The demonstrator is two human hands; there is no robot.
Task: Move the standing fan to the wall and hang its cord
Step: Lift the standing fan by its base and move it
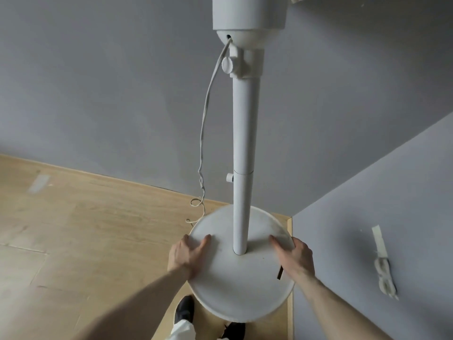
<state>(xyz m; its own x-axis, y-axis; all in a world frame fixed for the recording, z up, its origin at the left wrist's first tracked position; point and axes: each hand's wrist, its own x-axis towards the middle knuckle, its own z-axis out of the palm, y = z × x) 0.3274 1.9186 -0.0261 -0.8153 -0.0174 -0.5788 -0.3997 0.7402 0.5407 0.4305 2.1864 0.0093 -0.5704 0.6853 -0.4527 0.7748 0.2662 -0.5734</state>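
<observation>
A white standing fan (244,143) stands in a room corner, its round base (240,293) on the wooden floor close to both grey walls. My left hand (185,255) grips the base's left rim, thumb lying on top. On the opposite rim my right hand (295,257) holds the base the same way. The fan's pale cord (204,119) hangs loose from the motor housing, drops beside the pole and curls on the floor left of the base. The fan head is cut off at the top edge.
Grey walls meet just behind the fan. On the right wall (367,168) a pale tape strip (380,244) holds a small whitish bundle (386,278). Wooden floor (73,241) spreads to the left. My dark shoes (185,309) stand just under the base.
</observation>
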